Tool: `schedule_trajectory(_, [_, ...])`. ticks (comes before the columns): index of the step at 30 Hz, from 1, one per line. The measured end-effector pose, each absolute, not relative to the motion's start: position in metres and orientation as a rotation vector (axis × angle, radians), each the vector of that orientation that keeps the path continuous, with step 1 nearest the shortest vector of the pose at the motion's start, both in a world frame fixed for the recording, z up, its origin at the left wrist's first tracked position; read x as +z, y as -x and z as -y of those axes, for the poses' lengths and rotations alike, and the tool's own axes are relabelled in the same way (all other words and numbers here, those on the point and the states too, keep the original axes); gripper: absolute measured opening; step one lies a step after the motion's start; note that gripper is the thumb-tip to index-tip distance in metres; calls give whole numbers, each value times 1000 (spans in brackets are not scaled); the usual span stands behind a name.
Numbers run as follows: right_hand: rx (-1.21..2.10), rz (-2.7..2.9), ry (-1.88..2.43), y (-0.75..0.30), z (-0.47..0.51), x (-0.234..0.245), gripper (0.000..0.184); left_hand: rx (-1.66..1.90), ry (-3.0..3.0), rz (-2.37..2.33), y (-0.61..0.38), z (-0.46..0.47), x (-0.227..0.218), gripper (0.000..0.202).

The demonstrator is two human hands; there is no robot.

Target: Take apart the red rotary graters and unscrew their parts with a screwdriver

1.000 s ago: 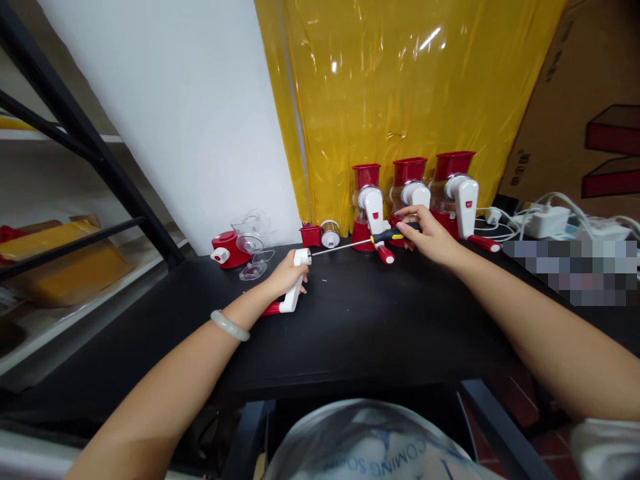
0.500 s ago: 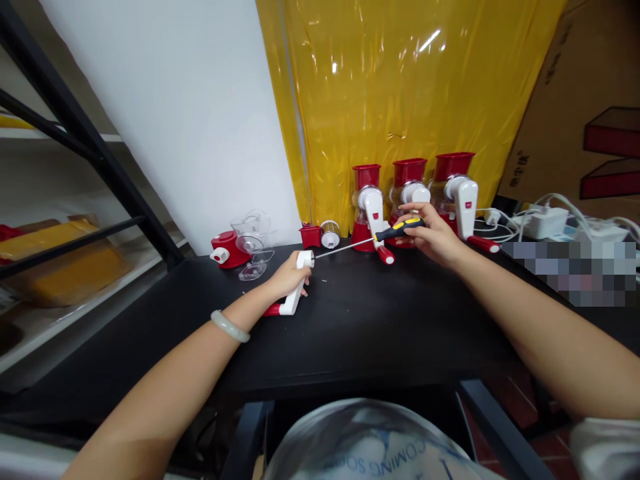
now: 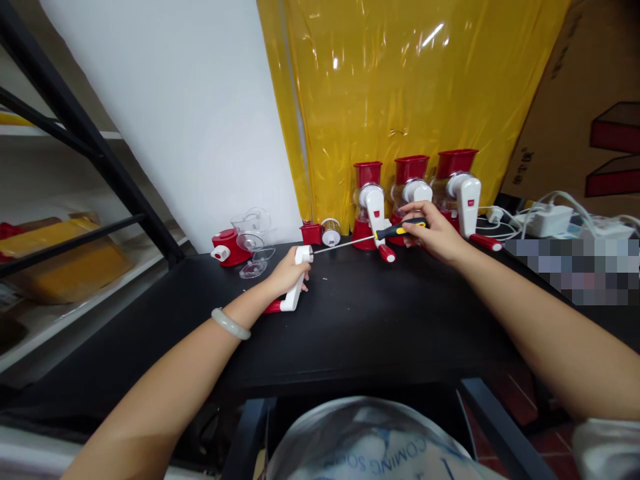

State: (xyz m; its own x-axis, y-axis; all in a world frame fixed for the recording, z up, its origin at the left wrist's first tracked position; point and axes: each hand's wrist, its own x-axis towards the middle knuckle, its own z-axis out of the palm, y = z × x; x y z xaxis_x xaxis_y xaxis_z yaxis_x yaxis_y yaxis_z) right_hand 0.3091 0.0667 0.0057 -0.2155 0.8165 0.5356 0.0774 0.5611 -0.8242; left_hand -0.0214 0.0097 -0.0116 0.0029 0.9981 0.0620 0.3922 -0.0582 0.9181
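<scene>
My left hand [image 3: 285, 274] is closed round a white crank handle [image 3: 296, 285] with a red end, propped on the black table [image 3: 380, 320]. My right hand [image 3: 434, 232] grips the yellow-and-black handle of a screwdriver [image 3: 376, 237]. The screwdriver's long metal shaft runs left, and its tip meets the top end of the white handle. A small screw [image 3: 325, 279] lies on the table just right of my left hand.
Three red-and-white hand-crank grinders [image 3: 415, 193] stand in a row against the yellow plastic curtain [image 3: 400, 93]. A red base with clear plastic parts [image 3: 240, 243] and a small drum piece [image 3: 330, 233] sit at the back left. White cables and adapters [image 3: 545, 220] lie at the right. Black shelving [image 3: 75, 153] stands left.
My right hand has turned on the screwdriver handle, its fingers lifting and regripping. The left hand and white handle have stayed nearly still.
</scene>
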Motion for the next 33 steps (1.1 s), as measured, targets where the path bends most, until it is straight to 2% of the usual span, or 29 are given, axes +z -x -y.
schedule_trajectory(3, [850, 1664, 697, -311, -68, 4, 39, 1098, -1529, -1438, 22, -11, -11, 35])
schedule_trajectory(6, [748, 1727, 701, -311, -66, 5, 41, 1118, -1516, -1418, 23, -12, -11, 38])
schedule_trajectory(10, [739, 1714, 797, -308, -60, 8, 30, 1145, -1490, -1380, 24, -12, -9, 40])
schedule_trajectory(17, [659, 1695, 853, -306, -59, 10, 27, 1208, -1476, -1270, 25, -12, -8, 45])
schedule_trajectory(25, [713, 1641, 686, -312, -69, 5, 44, 1181, -1481, -1255, 22, -9, -7, 48])
schedule_trajectory(31, [734, 1634, 718, -308, -65, 6, 25, 1190, -1454, -1261, 24, -12, -7, 50])
schedule_trajectory(33, [723, 1658, 747, -307, -61, 8, 26, 1196, -1453, -1264, 25, -13, -7, 50])
